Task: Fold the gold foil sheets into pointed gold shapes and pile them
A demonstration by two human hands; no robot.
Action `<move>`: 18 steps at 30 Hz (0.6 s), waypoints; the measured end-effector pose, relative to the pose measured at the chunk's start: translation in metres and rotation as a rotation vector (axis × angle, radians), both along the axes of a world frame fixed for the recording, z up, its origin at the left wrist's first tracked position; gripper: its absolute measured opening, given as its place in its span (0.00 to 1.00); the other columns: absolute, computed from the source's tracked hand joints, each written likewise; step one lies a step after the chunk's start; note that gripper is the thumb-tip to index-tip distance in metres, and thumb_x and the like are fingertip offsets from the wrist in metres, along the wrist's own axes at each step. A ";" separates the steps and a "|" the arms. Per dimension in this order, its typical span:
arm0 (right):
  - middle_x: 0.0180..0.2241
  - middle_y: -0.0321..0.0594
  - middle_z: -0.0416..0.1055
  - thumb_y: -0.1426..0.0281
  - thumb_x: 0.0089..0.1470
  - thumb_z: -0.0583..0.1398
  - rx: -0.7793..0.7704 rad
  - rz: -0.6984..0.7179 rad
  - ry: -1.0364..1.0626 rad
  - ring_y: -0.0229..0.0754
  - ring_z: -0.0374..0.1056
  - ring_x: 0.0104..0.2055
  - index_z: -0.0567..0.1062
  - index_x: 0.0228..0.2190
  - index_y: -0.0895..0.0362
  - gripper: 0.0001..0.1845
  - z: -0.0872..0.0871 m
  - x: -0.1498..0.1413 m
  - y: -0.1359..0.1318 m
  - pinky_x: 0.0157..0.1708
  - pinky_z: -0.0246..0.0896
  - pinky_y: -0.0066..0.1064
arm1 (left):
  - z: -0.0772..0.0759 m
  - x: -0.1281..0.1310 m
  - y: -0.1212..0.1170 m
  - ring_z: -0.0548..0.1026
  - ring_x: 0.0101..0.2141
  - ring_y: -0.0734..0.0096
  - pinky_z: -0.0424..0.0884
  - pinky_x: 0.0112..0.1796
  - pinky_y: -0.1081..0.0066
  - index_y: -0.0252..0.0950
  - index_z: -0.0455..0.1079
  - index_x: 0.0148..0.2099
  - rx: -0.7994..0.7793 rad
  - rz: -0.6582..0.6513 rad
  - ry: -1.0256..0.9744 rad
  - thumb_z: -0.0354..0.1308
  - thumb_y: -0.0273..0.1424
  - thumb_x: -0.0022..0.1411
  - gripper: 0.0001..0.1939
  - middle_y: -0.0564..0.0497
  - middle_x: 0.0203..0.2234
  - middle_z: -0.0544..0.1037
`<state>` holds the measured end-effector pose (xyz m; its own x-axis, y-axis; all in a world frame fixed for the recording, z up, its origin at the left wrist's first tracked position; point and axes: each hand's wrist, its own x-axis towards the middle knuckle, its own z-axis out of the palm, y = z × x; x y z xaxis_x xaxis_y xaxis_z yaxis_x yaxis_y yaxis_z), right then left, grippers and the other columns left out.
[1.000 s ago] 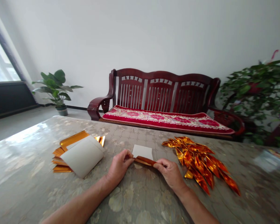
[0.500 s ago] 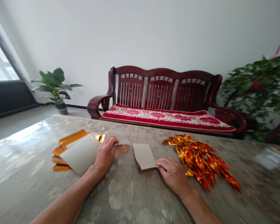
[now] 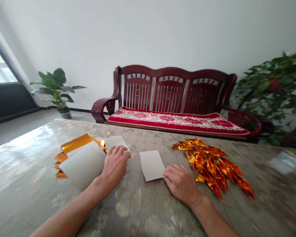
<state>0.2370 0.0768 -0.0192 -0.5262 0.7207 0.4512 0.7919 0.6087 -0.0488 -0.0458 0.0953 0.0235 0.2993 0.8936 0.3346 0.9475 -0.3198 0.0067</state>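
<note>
A pale rectangular sheet of paper (image 3: pixel 151 165) lies before me, with its near right corner pinched in my right hand (image 3: pixel 181 182). My left hand (image 3: pixel 116 164) is to the left, palm down with its fingers bent and slightly apart. Its fingertips rest at the near right edge of a second pale sheet (image 3: pixel 115 141). Partly behind that hand is a fanned stack of foil paper (image 3: pixel 77 144), orange-gold on one face, topped by a large pale sheet (image 3: pixel 82 164). Beside my right hand, folded orange foil pieces (image 3: pixel 210 163) lie in a pile.
A clear plastic packet (image 3: pixel 283 163) sits at the right of the patterned table (image 3: pixel 128 210). Beyond the table's far edge stands a dark red wooden bench (image 3: pixel 166 89) with a red floral cover (image 3: pixel 167 119). Potted plants (image 3: pixel 55 85) flank it.
My hands have moved apart from the small foil-backed piece they held together. My left hand has gone left with a sheet, now lying by the stack. The right keeps the other sheet's corner, now flatter.
</note>
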 end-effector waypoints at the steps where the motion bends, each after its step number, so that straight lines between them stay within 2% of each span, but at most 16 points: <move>1: 0.30 0.36 0.73 0.73 0.57 0.62 0.006 -0.005 -0.007 0.41 0.65 0.36 0.74 0.27 0.54 0.06 0.000 -0.001 0.000 0.37 0.50 0.33 | -0.001 0.008 -0.007 0.71 0.51 0.58 0.63 0.51 0.58 0.40 0.76 0.42 -0.043 -0.070 -0.072 0.50 0.15 0.56 0.20 0.46 0.48 0.76; 3: 0.30 0.37 0.73 0.71 0.58 0.61 0.015 -0.010 -0.016 0.42 0.65 0.36 0.74 0.27 0.55 0.07 0.000 -0.003 0.000 0.36 0.49 0.33 | -0.005 0.024 -0.019 0.73 0.47 0.62 0.66 0.48 0.63 0.42 0.73 0.46 -0.141 -0.186 -0.195 0.55 0.21 0.58 0.16 0.49 0.46 0.76; 5: 0.30 0.37 0.73 0.71 0.59 0.60 0.019 -0.016 -0.019 0.42 0.65 0.36 0.74 0.27 0.54 0.08 0.000 -0.004 -0.001 0.36 0.49 0.33 | -0.013 0.037 -0.027 0.72 0.45 0.59 0.68 0.46 0.64 0.43 0.71 0.50 -0.188 -0.230 -0.259 0.65 0.33 0.54 0.20 0.50 0.45 0.75; 7: 0.29 0.37 0.72 0.71 0.59 0.61 0.021 -0.021 -0.018 0.42 0.65 0.35 0.74 0.28 0.54 0.08 0.000 -0.005 -0.002 0.36 0.49 0.33 | -0.023 0.044 -0.029 0.73 0.44 0.60 0.69 0.44 0.66 0.43 0.72 0.48 -0.217 -0.252 -0.276 0.68 0.36 0.52 0.20 0.51 0.45 0.75; 10: 0.29 0.37 0.73 0.71 0.58 0.61 0.017 -0.027 -0.015 0.41 0.65 0.35 0.74 0.27 0.54 0.08 0.000 -0.007 -0.003 0.36 0.50 0.33 | -0.035 0.048 -0.026 0.74 0.41 0.66 0.68 0.41 0.70 0.43 0.74 0.41 -0.249 -0.292 -0.284 0.62 0.34 0.62 0.05 0.53 0.40 0.76; 11: 0.29 0.37 0.73 0.72 0.58 0.61 0.010 -0.029 -0.010 0.41 0.65 0.35 0.74 0.27 0.54 0.08 0.001 -0.007 -0.004 0.36 0.50 0.32 | -0.037 0.048 -0.024 0.74 0.41 0.67 0.67 0.41 0.71 0.42 0.74 0.40 -0.252 -0.308 -0.280 0.59 0.34 0.65 0.04 0.53 0.38 0.76; 14: 0.31 0.36 0.74 0.71 0.58 0.62 -0.030 -0.033 0.042 0.41 0.66 0.36 0.75 0.29 0.53 0.05 0.002 -0.007 -0.004 0.36 0.52 0.31 | -0.041 0.046 -0.019 0.75 0.40 0.68 0.66 0.41 0.72 0.42 0.75 0.37 -0.234 -0.326 -0.274 0.53 0.35 0.70 0.11 0.53 0.35 0.77; 18: 0.32 0.34 0.76 0.70 0.56 0.64 -0.120 0.009 0.139 0.40 0.67 0.37 0.77 0.32 0.52 0.01 0.003 -0.004 -0.004 0.38 0.55 0.30 | -0.043 0.043 -0.014 0.75 0.39 0.69 0.65 0.39 0.73 0.42 0.76 0.36 -0.240 -0.304 -0.330 0.56 0.34 0.68 0.10 0.54 0.34 0.78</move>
<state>0.2325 0.0732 -0.0167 -0.4712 0.7693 0.4315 0.7671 0.5988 -0.2300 -0.0030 0.0816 -0.0192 0.4708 0.8456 0.2514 0.7469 -0.5338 0.3966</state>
